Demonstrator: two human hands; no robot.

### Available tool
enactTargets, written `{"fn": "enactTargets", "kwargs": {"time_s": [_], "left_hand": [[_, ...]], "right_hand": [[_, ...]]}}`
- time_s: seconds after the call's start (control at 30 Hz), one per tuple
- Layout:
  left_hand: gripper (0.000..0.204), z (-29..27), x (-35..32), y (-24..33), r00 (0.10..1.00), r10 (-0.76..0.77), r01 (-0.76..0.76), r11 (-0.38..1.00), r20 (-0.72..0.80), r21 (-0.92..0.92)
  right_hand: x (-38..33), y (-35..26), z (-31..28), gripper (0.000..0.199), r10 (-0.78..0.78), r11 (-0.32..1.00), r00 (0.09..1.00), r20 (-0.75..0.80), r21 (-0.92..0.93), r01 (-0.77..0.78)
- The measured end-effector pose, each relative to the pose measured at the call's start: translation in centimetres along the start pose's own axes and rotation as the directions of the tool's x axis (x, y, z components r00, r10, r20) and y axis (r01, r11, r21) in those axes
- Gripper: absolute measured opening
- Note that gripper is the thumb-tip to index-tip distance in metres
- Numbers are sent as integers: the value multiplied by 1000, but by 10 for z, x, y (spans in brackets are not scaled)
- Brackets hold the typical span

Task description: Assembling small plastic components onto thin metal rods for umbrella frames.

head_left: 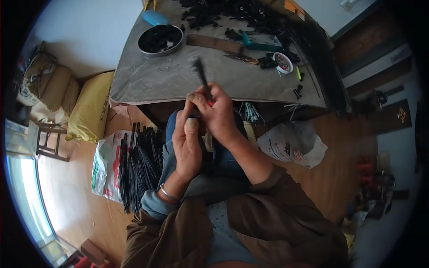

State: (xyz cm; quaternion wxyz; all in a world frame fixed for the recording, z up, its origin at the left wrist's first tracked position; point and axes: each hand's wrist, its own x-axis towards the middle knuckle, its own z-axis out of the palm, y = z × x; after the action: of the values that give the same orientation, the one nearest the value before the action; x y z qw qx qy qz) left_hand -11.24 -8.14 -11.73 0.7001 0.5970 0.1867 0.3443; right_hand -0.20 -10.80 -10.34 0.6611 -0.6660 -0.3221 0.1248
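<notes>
My right hand (220, 115) is closed round a slim dark tool (203, 78) that points up and away, its greyish tip blurred. A bit of red shows on it by my fingers. Right beside it, against the right hand, my left hand (188, 143) has its fingers bent and pressed together, thumb up. Something dark shows near its thumb tip, but what it holds is hidden. Both hands are above my lap, just in front of the near edge of the grey-covered table (178, 85).
On the table are a round pan (161, 53) of black parts, a wooden strip (214, 43), pliers (241, 58), a teal tray (262, 48), a white bowl (290, 70) and a black heap (219, 11). Black rods (143, 165) lie left; a plastic bag (292, 147) lies right.
</notes>
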Motion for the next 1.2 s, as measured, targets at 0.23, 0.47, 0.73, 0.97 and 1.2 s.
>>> {"fn": "enactTargets", "kwargs": {"time_s": [0.23, 0.47, 0.73, 0.97, 1.2], "left_hand": [[49, -15, -1, -19, 994, -13, 2, 995, -108, -102], [53, -23, 7, -9, 999, 54, -52, 985, 4, -163], [52, -36, 9, -19, 1000, -3, 0, 962, -10, -272], [54, -34, 10, -16, 1000, 10, -5, 973, 18, -232], [46, -28, 8, -11, 1000, -28, 30, 937, 12, -347]], "right_hand": [[-5, 4, 11, 14, -254, 933, 963, 88, -239, 268], [-2, -18, -1, 22, 221, 974, 952, 214, 2, -227], [-22, -15, 2, 21, 328, 856, 863, 384, 266, -444], [-23, -16, -1, 19, 315, 893, 865, 391, 187, -410], [-23, -19, -1, 17, 308, 879, 872, 381, 237, -414]]}}
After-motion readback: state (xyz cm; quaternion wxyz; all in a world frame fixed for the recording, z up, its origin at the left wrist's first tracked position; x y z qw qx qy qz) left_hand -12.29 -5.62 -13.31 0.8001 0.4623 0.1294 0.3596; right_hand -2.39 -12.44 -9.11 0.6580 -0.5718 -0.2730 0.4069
